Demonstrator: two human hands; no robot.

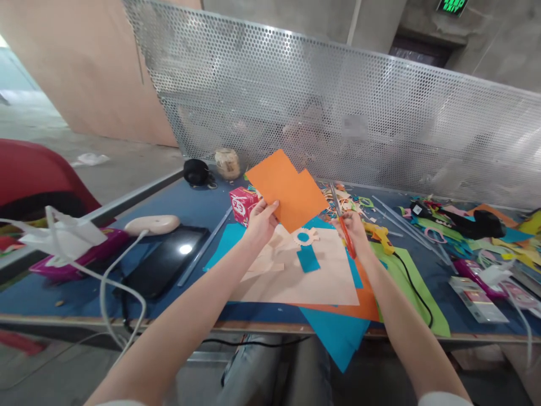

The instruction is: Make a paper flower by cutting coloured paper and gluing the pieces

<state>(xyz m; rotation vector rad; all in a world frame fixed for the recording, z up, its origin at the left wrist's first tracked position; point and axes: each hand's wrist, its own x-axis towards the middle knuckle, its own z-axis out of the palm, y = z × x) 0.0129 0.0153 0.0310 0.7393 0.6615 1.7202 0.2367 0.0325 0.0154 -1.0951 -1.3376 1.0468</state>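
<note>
My left hand (262, 223) pinches the lower left edge of an orange sheet of paper (285, 189), held up over the table with a stepped notch in its top edge. In my right hand (353, 228) is a pair of scissors (345, 231) with orange handles, blades pointing up and away, just right of the orange sheet. Below both hands lies a pale peach sheet (333, 282). On it rest a peach gear-shaped cutout (313, 239), a small blue rectangle (308, 259) and peach scraps (268, 262). Blue, orange and green sheets (426, 299) stick out around it.
A pink box (243, 205), a jar (227, 164) and a dark round object (196, 171) stand at the back left. Left lie a black tablet (167, 262) and white cables. A yellow glue gun (380, 237) and heaped paper scraps (477, 225) lie right, before a perforated metal screen (262, 90).
</note>
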